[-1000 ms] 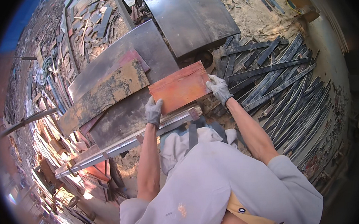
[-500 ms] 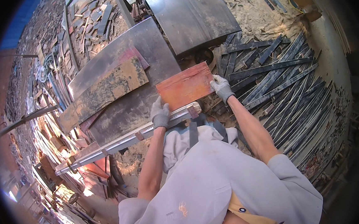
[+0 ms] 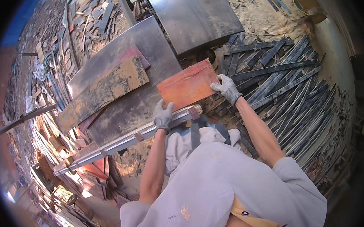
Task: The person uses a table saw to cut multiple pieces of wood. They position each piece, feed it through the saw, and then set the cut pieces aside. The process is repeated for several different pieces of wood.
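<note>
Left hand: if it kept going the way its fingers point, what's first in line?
Likely the orange-red board that the left hand already grips at the near corner; past that, the grey metal sheet. Depth is unclear.

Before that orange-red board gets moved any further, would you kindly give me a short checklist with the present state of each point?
1. Left hand gloved, gripping the orange-red board at its near left corner: ok.
2. Right hand gloved, grip on its right edge: ok.
3. Board level: not ok, tilted.
4. Footing seen: cannot tell, body hides it.
5. Dark metal strips piled close at the right: not ok.
</note>
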`<state>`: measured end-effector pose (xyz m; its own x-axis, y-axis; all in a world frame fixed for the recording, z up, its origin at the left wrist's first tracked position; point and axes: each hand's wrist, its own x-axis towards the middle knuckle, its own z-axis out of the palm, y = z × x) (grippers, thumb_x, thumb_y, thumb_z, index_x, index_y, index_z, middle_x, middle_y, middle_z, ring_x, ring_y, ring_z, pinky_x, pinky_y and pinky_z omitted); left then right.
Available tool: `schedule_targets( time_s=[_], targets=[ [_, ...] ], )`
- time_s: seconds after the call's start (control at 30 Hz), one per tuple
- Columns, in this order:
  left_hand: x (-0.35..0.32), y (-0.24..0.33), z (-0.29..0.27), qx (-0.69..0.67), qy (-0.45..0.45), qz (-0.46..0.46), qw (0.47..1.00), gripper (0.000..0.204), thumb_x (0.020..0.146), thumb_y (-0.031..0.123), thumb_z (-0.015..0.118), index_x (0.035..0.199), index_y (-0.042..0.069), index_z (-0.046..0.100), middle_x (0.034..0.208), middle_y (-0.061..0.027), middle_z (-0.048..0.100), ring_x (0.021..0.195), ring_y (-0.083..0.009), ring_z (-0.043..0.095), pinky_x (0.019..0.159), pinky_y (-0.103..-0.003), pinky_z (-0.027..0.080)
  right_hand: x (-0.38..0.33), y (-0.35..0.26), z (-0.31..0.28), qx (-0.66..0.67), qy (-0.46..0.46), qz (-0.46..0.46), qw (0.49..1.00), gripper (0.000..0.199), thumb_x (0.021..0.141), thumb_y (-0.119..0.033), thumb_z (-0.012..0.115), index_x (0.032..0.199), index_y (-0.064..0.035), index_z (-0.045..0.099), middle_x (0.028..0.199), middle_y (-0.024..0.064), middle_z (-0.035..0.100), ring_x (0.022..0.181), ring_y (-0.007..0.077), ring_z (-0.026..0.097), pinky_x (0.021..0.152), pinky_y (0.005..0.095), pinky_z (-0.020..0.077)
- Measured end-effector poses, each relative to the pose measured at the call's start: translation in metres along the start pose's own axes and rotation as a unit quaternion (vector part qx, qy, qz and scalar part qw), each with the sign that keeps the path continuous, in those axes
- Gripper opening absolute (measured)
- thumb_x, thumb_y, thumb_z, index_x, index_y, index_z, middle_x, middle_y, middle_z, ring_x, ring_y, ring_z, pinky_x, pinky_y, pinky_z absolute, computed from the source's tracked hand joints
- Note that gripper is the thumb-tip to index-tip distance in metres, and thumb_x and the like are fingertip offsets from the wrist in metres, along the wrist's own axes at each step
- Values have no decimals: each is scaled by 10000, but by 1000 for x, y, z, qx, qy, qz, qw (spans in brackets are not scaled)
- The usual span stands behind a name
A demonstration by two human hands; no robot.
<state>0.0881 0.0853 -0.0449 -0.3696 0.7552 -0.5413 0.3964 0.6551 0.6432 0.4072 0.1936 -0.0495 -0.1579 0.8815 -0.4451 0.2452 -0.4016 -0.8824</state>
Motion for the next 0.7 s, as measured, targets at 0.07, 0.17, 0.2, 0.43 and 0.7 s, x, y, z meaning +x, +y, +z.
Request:
schedule_targets(
  time_s=[0.07,0.17,0.2,0.43,0.7],
  targets=[
    [6,11,-7,-98,-31,-38,994,588,944,300,801,1412,-2,612,1311,-173,701,1180,-249,684,969,-356,550,-9,-25,-5,58,-10,8,998,333,865,-105,842,1143,-24,678,959,69,727,900,131,673,835,304,556],
    [10,33,-21,-291,-17,17,956,737,917,229,831,1499,-52,478,1378,-194,647,1281,-247,618,1080,-366,495,-27,-66,-13,7,-20,-19,1000,265,837,-8,840,1059,-51,702,960,5,711,891,93,648,831,279,551],
    [13,43,-26,-326,-7,46,944,839,898,168,848,1580,1,388,1463,-202,586,1331,-274,588,1125,-380,466,-32,-79,-15,-24,-20,-116,993,276,817,48,831,1047,-51,712,989,6,725,914,98,663,855,281,559],
    [2,98,-46,24,73,384,920,563,854,73,817,1389,95,643,1316,-112,677,1173,-236,658,1010,-333,524,-44,-141,-20,80,-122,-197,970,315,822,130,754,1094,-29,738,1149,83,765,1083,163,715,984,309,566],
    [-22,94,-35,-142,26,268,953,187,935,58,758,1122,51,770,953,-46,778,866,-135,711,802,-282,548,-36,-135,-20,39,-13,-169,985,590,897,-161,852,1407,-21,590,1249,111,720,1171,169,665,1028,325,536]
  ],
)
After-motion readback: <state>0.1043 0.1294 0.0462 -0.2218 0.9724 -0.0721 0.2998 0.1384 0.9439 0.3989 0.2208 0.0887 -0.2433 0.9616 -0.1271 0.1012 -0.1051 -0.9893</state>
